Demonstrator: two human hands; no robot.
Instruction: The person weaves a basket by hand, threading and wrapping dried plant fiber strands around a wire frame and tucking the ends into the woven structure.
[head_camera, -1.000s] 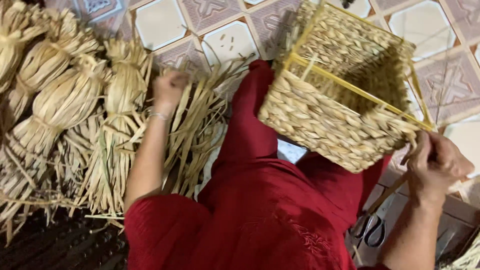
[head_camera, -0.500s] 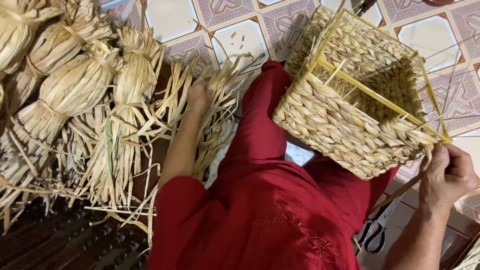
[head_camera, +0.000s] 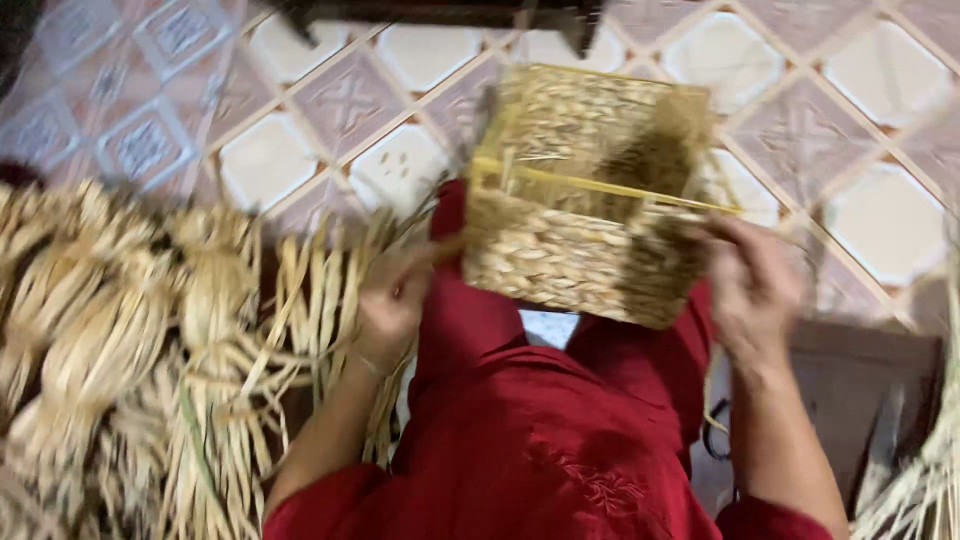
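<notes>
Spreading across nine o'clock, bundled straw (head_camera: 130, 340) lies on tiled floor (head_camera: 270, 160). At centre, the woven basket (head_camera: 590, 200) rests on red-clothed legs (head_camera: 540, 440); right hand (head_camera: 750, 285) clasps its three-o'clock edge, left hand (head_camera: 395, 300) pinches a strand (head_camera: 440, 248), blurred.

Square woven straw basket (head_camera: 585, 235), tilted, open-topped, on red-clothed lap.

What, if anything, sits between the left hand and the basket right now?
Nothing visible. The left hand is at the near left corner of the basket, with only a straw strand at its fingers; the blur hides whether it touches. The right hand holds the other side.
</notes>
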